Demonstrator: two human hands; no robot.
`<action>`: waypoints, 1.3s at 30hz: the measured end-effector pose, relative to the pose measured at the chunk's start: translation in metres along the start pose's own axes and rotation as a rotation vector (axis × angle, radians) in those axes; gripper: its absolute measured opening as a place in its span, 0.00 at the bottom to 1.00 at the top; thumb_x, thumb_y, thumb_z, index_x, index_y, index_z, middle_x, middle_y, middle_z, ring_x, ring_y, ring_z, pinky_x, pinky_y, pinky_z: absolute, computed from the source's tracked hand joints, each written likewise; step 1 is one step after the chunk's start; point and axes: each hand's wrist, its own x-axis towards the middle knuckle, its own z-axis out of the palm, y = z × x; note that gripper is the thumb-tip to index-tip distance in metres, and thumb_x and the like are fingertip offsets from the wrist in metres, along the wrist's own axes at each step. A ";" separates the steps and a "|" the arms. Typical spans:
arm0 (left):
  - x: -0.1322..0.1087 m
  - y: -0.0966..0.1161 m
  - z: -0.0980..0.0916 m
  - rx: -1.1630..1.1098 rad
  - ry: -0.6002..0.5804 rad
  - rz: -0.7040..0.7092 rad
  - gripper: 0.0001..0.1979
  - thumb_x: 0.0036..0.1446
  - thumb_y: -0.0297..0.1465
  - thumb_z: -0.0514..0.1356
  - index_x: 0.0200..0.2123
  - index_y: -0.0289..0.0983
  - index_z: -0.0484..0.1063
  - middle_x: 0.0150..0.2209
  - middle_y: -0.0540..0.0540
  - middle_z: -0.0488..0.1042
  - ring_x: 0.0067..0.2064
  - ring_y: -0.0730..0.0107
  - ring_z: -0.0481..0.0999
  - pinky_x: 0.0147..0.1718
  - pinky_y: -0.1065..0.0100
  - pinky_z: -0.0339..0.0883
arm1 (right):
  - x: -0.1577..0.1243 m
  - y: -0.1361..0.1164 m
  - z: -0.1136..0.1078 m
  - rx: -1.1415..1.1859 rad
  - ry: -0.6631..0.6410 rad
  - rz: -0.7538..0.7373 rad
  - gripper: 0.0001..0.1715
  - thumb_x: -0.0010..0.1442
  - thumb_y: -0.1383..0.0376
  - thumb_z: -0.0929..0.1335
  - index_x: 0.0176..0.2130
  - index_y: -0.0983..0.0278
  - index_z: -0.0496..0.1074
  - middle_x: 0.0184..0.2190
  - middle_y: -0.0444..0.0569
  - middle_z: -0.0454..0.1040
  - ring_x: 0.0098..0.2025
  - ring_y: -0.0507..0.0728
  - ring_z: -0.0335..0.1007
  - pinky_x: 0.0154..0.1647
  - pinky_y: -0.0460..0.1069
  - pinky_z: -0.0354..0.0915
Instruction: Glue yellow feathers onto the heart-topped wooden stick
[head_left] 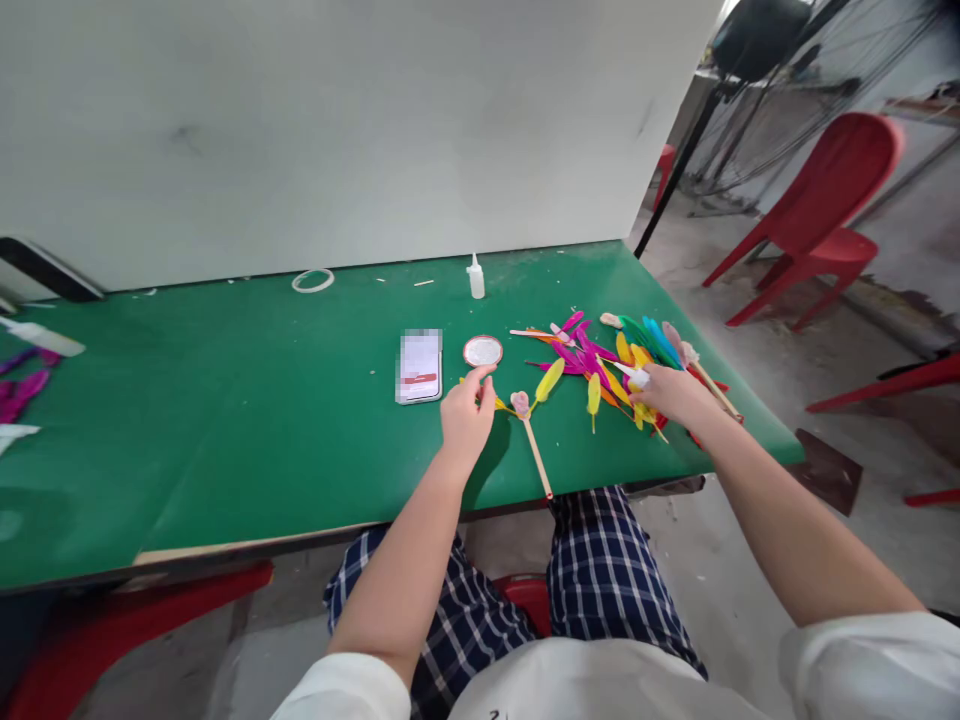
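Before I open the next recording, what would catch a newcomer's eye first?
Likely the bright feathers across the right side of the green table, where the right hand holds a white bottle. Then the pale stick with yellow feathers at its tip, near the left hand. A red chair stands beyond, at right.

Green-topped desk under both hands, stretching way out past the left hand. Straight ahead there's a big whitish wall panel, kinda scuffed. Look past the right hand and you get a skinny black pole just behind the desk corner, then grey floor, and 1 red plastic chair well off to that hand's right, near a pale wall. Light's pretty soft and even.
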 end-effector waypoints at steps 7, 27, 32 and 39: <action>-0.003 0.003 -0.003 -0.035 -0.014 0.004 0.13 0.60 0.32 0.49 0.44 0.39 0.70 0.23 0.52 0.72 0.24 0.74 0.72 0.28 0.73 0.63 | 0.012 0.002 -0.001 0.026 -0.065 -0.059 0.13 0.41 0.62 0.71 0.28 0.62 0.65 0.23 0.44 0.68 0.24 0.54 0.62 0.24 0.47 0.52; -0.043 0.071 0.040 0.294 -0.685 0.576 0.20 0.57 0.35 0.56 0.53 0.36 0.65 0.56 0.36 0.64 0.58 0.52 0.62 0.52 0.53 0.61 | 0.018 0.019 -0.024 0.705 0.272 0.029 0.17 0.39 0.59 0.72 0.27 0.64 0.63 0.20 0.40 0.65 0.22 0.49 0.59 0.25 0.47 0.58; -0.039 0.073 0.063 0.352 -0.765 0.585 0.24 0.58 0.37 0.54 0.56 0.36 0.60 0.59 0.36 0.60 0.61 0.52 0.56 0.56 0.52 0.54 | 0.010 0.028 -0.021 0.569 0.273 -0.025 0.15 0.43 0.57 0.70 0.27 0.62 0.63 0.22 0.41 0.66 0.25 0.52 0.61 0.27 0.48 0.58; -0.012 0.092 0.090 0.393 -0.729 0.527 0.30 0.57 0.43 0.53 0.60 0.36 0.54 0.63 0.32 0.49 0.63 0.47 0.50 0.57 0.51 0.50 | 0.002 0.024 -0.012 0.563 0.268 -0.089 0.13 0.46 0.59 0.68 0.26 0.61 0.59 0.22 0.40 0.62 0.25 0.51 0.57 0.28 0.48 0.55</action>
